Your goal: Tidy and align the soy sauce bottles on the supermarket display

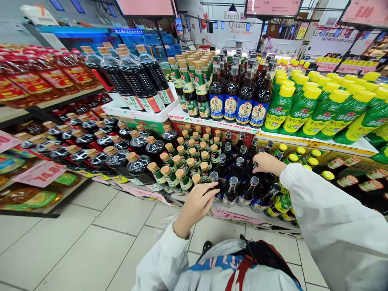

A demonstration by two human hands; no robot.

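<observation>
My left hand [197, 206] is at the front edge of the lower shelf, fingers stretched and apart. Its fingertips reach the neck of a dark fish sauce bottle [214, 178] in the front row; whether they touch it is unclear. Farther back on the right, my right hand [267, 163] reaches over the same group of bottles, fingers bent and apart, with no bottle visibly gripped. Below it, a front-row fish sauce bottle [253, 186] with a dark cap stands upright. Another bottle [268, 197] by the right end leans to the right.
Green-labelled bottles with tan caps [184, 180] stand left of the fish sauce, beside big dark jugs [139, 165]. Green yellow-capped bottles [281, 204] are on the right. The upper display [212, 118] holds more bottles. A pink price tag [238, 216] hangs along the shelf front.
</observation>
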